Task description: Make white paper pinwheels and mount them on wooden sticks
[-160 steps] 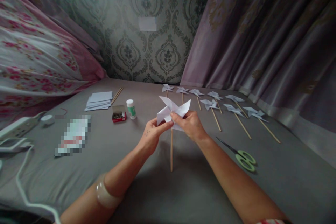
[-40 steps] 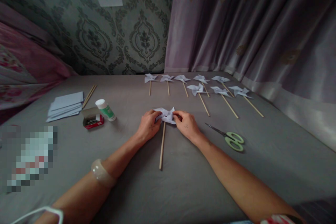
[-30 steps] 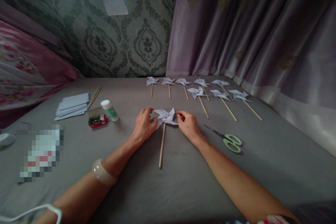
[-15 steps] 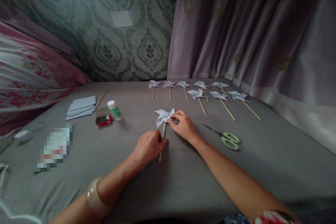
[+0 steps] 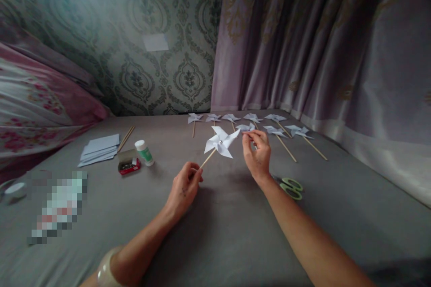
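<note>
My left hand (image 5: 183,188) is closed round the lower end of a thin wooden stick. On that stick a white paper pinwheel (image 5: 220,141) is raised off the grey sheet, with a small pin at its centre. To the pinwheel's right, my right hand (image 5: 257,154) is raised with thumb and forefinger pinched near a blade tip. Nothing shows between those fingers.
Several finished pinwheels (image 5: 274,130) on sticks lie in a row at the back by the curtain. Green scissors (image 5: 290,187) lie behind my right wrist. At left: a red pin box (image 5: 128,166), a glue bottle (image 5: 144,152), stacked paper (image 5: 99,149), spare sticks (image 5: 126,136), a floral pillow.
The pinwheel was lying on the sheet under both hands. My left hand slid down to the stick and lifted it; my right hand let go of the centre and moved right.
</note>
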`<control>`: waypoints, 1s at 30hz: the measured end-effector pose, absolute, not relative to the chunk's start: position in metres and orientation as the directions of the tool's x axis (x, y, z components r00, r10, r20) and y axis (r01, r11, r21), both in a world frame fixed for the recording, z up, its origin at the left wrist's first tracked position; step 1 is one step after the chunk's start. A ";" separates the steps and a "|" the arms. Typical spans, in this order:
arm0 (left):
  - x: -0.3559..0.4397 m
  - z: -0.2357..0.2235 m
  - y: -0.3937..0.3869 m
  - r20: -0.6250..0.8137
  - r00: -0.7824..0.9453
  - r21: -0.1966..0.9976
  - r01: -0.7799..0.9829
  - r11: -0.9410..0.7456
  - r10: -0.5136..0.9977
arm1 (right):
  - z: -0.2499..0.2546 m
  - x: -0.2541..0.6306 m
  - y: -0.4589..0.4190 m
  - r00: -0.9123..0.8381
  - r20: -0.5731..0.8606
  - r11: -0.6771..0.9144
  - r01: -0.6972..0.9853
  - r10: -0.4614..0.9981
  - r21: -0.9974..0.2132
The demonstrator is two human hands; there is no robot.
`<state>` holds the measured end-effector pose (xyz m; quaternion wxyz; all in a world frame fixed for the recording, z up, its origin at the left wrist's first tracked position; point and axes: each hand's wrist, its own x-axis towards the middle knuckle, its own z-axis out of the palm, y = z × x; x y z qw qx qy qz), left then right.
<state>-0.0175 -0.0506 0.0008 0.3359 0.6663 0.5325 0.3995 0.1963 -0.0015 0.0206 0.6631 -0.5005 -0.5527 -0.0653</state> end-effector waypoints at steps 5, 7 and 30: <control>-0.019 0.003 -0.051 0.248 0.075 0.911 0.321 -0.259 0.966 | 0.040 0.200 -0.016 0.288 0.900 0.534 0.729 0.326 -0.427; -0.020 0.004 -0.053 0.236 0.086 0.913 0.322 -0.252 0.968 | 0.045 0.198 -0.022 0.226 0.924 0.539 0.760 0.307 -0.365; -0.013 0.006 -0.056 -0.161 0.363 0.885 -0.359 0.297 0.918 | 0.041 0.199 -0.022 0.082 0.845 0.297 0.914 0.528 -0.275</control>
